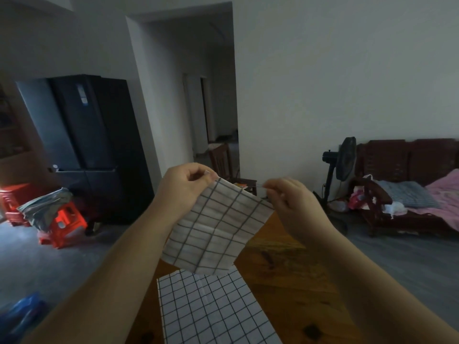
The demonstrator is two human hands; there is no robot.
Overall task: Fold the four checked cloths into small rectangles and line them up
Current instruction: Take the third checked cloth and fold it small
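Spread flat on the table (285,281) below me lies a fine-checked cloth (211,309); above it hangs a broad-checked cloth (218,229) — my left hand (183,184) and right hand (290,202) each pinch a top corner, its upper edge stretched between them.

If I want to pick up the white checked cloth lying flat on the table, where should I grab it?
Probably pinch the white checked cloth at its far left corner, coming from the left. It lies flat on the table, so only a corner or edge offers a grip, and that corner is bare, while the beige cloth hangs in front of much of the far edge.
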